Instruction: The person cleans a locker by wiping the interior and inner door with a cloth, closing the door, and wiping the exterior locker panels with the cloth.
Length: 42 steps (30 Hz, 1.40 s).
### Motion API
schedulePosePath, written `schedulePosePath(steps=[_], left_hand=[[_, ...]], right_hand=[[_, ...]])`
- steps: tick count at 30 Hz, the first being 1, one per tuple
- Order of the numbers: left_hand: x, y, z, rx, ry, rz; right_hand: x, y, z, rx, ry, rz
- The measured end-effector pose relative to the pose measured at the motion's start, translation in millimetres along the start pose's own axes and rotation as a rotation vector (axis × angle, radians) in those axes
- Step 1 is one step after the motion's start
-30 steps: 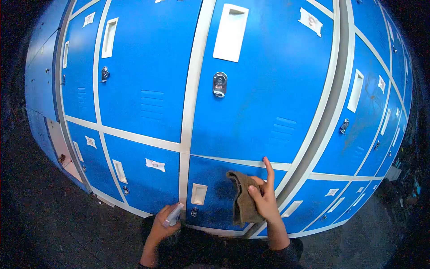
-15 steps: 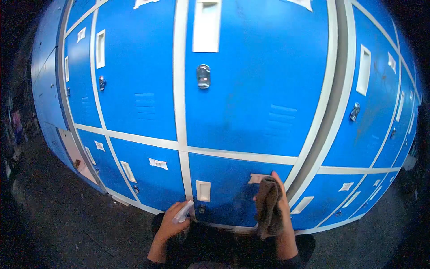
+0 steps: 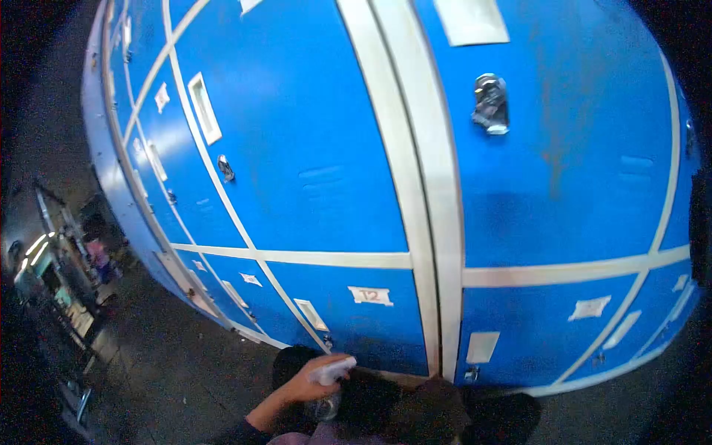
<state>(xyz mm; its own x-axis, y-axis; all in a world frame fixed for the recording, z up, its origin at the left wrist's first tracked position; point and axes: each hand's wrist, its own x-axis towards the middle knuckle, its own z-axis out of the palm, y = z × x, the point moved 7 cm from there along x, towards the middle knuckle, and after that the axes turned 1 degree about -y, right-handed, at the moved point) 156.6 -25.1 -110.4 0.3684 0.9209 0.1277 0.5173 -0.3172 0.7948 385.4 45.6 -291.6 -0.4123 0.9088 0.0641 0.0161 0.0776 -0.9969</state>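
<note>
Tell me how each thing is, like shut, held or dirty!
Spray bottle: held in the left hand
Left hand: closed around the bottle
Lower middle door: shut
Its white label: stuck on
Big right door: shut, with brown streaks
Its lock: too blurred to tell if locked

Spray bottle point(image 3: 337, 369) half covered, lock point(image 3: 491, 104) smeared
The left hand point(image 3: 311, 382) hides part of the bottle's white head; its clear body is dim against shadow. The top edge cuts off the recessed handle point(image 3: 472, 24) above the blurred lock. Writing on the lower-right label point(image 3: 591, 308) is illegible. A dark brown shape point(image 3: 430, 414) at the bottom edge is too dim to identify.
</note>
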Motion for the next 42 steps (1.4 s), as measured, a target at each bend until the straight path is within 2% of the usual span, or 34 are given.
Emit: schedulePosePath(steps=[3, 4, 7, 12, 15, 16, 19, 21, 22, 25, 29, 30, 33, 36, 37, 39, 42], left_hand=[[5.4, 17.6, 20.3, -0.237, 0.045, -0.153], [3.8, 6.7, 25.2, -0.239, 0.046, -0.091], [17.2, 16.6, 34.1, -0.32, 0.099, -0.195], [45.0, 14.3, 54.0, -0.377, 0.026, -0.155], [54.7, 3.4, 70.7, -0.289, -0.054, -0.157], [49.9, -2.5, 78.4, -0.483, -0.079, -0.292], [49.5, -8.8, 81.0, -0.529, -0.13, -0.158], [30.6, -49.1, 77.9, -0.487, -0.137, -0.068], [26.8, -63.5, 72.1, -0.468, -0.128, -0.014], [4.0, -58.0, 27.1, -0.692, 0.098, 0.12], [-34.6, -71.5, -7.7, -0.967, 0.069, -0.069], [-39.1, -72.0, -20.1, -0.953, 0.037, -0.003], [-60.2, -69.9, -64.1, -0.787, 0.116, -0.06], [-81.2, -44.3, -115.9, -0.946, 0.159, 0.034], [-83.1, -47.0, -124.3, -0.894, 0.131, -0.018], [-87.0, -55.1, -128.0, -0.796, 0.067, -0.127], [-88.1, -67.0, -115.0, -0.751, 0.14, -0.119]], right_hand=[[23.9, -13.0, -13.0, -0.03, -0.072, -0.087], [29.7, -15.5, -13.3, -0.046, -0.091, -0.101], [47.4, -28.1, -18.9, -0.071, -0.145, -0.143], [61.3, -37.4, -21.5, -0.09, -0.195, -0.18], [59.4, -39.3, -18.7, -0.101, -0.188, -0.191], [58.6, -40.9, -16.7, -0.106, -0.182, -0.19], [56.6, -52.0, -3.8, -0.146, -0.151, -0.189], [59.7, -65.2, 10.8, -0.191, -0.124, -0.189], [64.1, -72.9, 21.6, -0.223, -0.107, -0.194], [82.2, -99.0, 73.8, -0.341, -0.072, -0.193], [111.1, -125.6, 145.7, -0.439, -0.014, -0.196], [115.4, -130.3, 161.6, -0.462, -0.005, -0.194], [128.7, -142.8, 201.2, -0.513, -0.006, -0.205], [135.4, -148.1, 225.4, -0.543, -0.021, -0.213], [135.3, -147.8, 229.8, -0.549, -0.026, -0.216], [133.6, -147.0, 233.7, -0.562, -0.035, -0.227], [125.1, -146.4, 231.0, -0.568, -0.061, -0.248]])
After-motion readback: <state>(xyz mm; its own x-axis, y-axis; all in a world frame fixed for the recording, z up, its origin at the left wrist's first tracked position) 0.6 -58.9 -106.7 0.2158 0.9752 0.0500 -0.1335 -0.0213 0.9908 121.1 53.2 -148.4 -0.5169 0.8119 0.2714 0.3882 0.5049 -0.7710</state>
